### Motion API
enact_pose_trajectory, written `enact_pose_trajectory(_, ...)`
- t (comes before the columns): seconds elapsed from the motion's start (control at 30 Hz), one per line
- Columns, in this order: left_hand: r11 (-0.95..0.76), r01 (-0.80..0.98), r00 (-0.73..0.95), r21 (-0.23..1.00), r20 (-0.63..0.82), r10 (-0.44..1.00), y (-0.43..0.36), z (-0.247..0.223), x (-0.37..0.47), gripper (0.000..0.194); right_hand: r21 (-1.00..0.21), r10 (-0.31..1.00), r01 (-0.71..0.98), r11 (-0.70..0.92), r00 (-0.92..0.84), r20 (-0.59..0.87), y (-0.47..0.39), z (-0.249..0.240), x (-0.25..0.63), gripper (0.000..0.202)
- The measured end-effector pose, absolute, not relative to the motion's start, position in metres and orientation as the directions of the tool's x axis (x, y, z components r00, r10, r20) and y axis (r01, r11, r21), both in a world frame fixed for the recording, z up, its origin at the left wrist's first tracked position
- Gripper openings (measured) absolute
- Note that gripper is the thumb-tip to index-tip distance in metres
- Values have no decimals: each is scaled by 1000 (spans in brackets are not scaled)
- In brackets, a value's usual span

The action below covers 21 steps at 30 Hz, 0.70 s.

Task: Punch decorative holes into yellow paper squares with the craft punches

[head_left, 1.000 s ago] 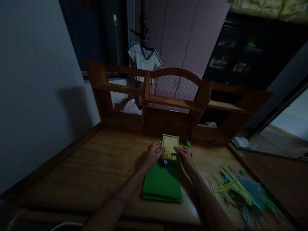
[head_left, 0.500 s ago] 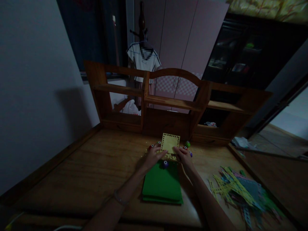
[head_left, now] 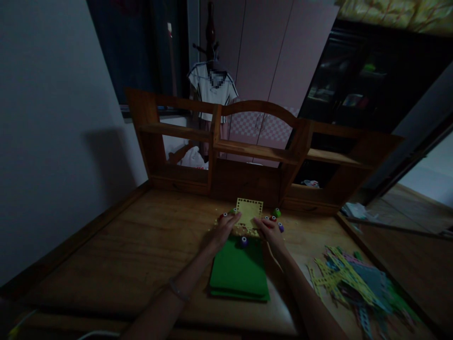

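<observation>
One wooden desk (head_left: pixel 141 241) spans the lower field, bordered at its far side by a shelf (head_left: pixel 255 149) with an arched middle. Left forearm (head_left: pixel 170 293) slants up and rightward from the near edge; right forearm (head_left: pixel 304 290) slants up and leftward, so that the two converge. Heap of strips (head_left: pixel 348 278), mostly yellow, with blue, pink and green pieces: on the desk's right, well apart from the hands. Green sheets (head_left: pixel 240 271) lie stacked between the forearms. Left hand (head_left: pixel 224 229), back upward, pinches the left side of the yellow card (head_left: pixel 249 211); right hand (head_left: pixel 271 233), nearly its mirror, pinches the lower right side. The card is thus held between the hands, just beyond the sheets, its far border pierced by a row of small holes; whether it touches the desk cannot be told. Purple knob (head_left: pixel 244 242) stands at the far end of the sheets; green knob (head_left: pixel 277 213) lies beyond the right hand. Yellow bits (head_left: pixel 244 231) are scattered at the card's near edge, between the hands
</observation>
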<state>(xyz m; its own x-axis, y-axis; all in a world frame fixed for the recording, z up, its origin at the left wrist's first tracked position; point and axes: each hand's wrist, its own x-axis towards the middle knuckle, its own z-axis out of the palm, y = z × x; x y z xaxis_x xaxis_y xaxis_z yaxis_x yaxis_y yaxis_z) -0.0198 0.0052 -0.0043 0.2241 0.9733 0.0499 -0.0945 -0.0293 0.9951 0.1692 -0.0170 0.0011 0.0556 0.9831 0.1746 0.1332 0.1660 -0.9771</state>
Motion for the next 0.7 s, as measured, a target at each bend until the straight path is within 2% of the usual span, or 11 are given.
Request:
enact_pose_trajectory(0.13, -4, -133, 271, 991, 40, 962, 6, 0, -12, 50, -977, 987, 148, 151, 35, 158, -18, 5, 167, 43)
enact_pose_trajectory(0.4, -105, -113, 284, 988, 133, 949, 2, 2, -9, 41, -982, 984, 111, 154, 76, 163, -17, 4, 166, 42)
enact_pose_trajectory(0.47, -120, -109, 235, 987, 143, 961, 3, 1, -11, 41, -986, 979, 55, 159, 121, 164, -16, 2, 166, 42)
enact_pose_trajectory(0.57, -139, -119, 66, 983, 148, 987, 8, 1, -18, 43, -986, 978, -92, 140, 167, 123, -13, -1, 169, 49)
enact_pose_trajectory(0.7, -144, -180, -131, 973, 121, 984, 20, -5, -31, 49, -949, 990, -305, 87, 134, 48, -8, -3, 176, 58)
